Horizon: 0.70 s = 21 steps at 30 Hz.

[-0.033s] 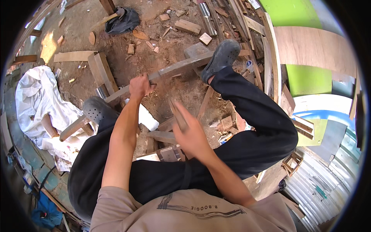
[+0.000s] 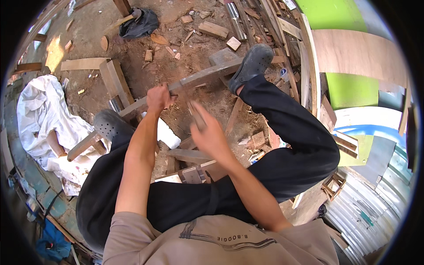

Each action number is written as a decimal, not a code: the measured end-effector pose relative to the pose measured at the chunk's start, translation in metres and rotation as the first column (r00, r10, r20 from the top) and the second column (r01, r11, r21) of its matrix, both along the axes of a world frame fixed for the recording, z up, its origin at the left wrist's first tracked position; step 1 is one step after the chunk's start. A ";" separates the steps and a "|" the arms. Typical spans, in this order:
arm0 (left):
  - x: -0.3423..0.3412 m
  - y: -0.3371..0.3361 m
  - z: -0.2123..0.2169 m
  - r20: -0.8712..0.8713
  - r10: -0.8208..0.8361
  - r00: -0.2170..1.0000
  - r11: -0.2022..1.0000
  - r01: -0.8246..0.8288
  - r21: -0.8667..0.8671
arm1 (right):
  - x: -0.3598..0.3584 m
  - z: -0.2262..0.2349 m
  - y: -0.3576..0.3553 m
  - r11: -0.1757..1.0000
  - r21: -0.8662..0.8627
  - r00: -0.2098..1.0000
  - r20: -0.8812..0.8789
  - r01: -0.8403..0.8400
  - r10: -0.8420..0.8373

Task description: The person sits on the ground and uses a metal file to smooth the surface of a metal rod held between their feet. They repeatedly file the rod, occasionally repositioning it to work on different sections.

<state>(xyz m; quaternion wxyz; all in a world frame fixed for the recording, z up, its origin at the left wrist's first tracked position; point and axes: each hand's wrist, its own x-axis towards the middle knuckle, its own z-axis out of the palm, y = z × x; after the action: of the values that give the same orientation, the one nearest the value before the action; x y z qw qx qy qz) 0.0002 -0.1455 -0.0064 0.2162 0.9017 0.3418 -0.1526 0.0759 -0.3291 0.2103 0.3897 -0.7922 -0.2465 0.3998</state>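
A long grey-brown wooden beam (image 2: 201, 79) slants across the space before me, from lower left to upper right. My left hand (image 2: 160, 98) is closed round it left of its middle, thumb side toward the right. In my right hand (image 2: 210, 134) is a wooden-handled tool (image 2: 197, 116), held upright just below the beam. Motion smears the tool's far end, so its kind and whether it touches the wood cannot be made out. My grey clogs (image 2: 256, 63) are against the beam, one near each end.
Wooden offcuts (image 2: 213, 29) and chips litter the dirt floor. A white cloth (image 2: 39, 104) lies at left, and a hammer (image 2: 134, 15) rests on a black bag (image 2: 140, 26) at far left. Long timbers (image 2: 311, 62), coloured panels (image 2: 351, 90) and corrugated metal sheets (image 2: 353, 212) line the right.
My right hand and its tool have moved a little away from me and slightly left, toward the beam. My left hand keeps its place on the wood.
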 end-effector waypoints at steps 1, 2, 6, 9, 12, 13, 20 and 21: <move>0.009 -0.006 -0.002 0.028 -0.021 0.999 1.000 0.021 -0.004 | 0.013 -0.015 0.016 0.996 -0.081 0.995 -0.098 0.026 -0.034; 0.012 -0.005 -0.008 0.040 -0.026 0.999 1.000 0.026 0.007 | 0.013 -0.015 0.012 0.998 -0.058 1.000 -0.029 0.012 -0.013; -0.011 0.008 -0.021 0.069 0.005 0.998 0.998 -0.010 0.067 | -0.011 0.034 -0.035 0.993 0.085 0.993 0.090 -0.088 0.080; -0.003 0.007 -0.009 -0.010 0.005 1.000 0.999 -0.005 0.039 | -0.012 0.026 -0.038 0.992 0.111 0.991 0.122 -0.066 0.053; 0.007 0.003 -0.011 0.048 0.004 0.999 1.000 -0.004 -0.003 | 0.007 -0.025 -0.001 0.999 0.047 0.994 0.105 -0.001 -0.004; 0.009 0.003 -0.010 0.046 0.006 0.999 1.000 -0.006 -0.007 | 0.011 -0.033 0.008 0.999 0.034 0.994 0.113 0.002 -0.005; -0.008 0.007 -0.011 0.028 0.006 1.000 1.000 -0.006 0.002 | -0.017 0.052 -0.049 0.997 0.034 0.996 -0.056 -0.065 0.067; -0.007 0.009 -0.011 0.028 -0.007 1.000 1.000 0.007 0.010 | -0.013 0.041 -0.037 0.994 -0.006 0.994 -0.011 -0.111 0.110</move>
<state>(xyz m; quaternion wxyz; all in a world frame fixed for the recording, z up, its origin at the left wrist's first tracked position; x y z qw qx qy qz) -0.0067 -0.1368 -0.0175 0.2157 0.9061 0.3364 -0.1391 0.0630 -0.3662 0.2513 0.3657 -0.7764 -0.2866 0.4258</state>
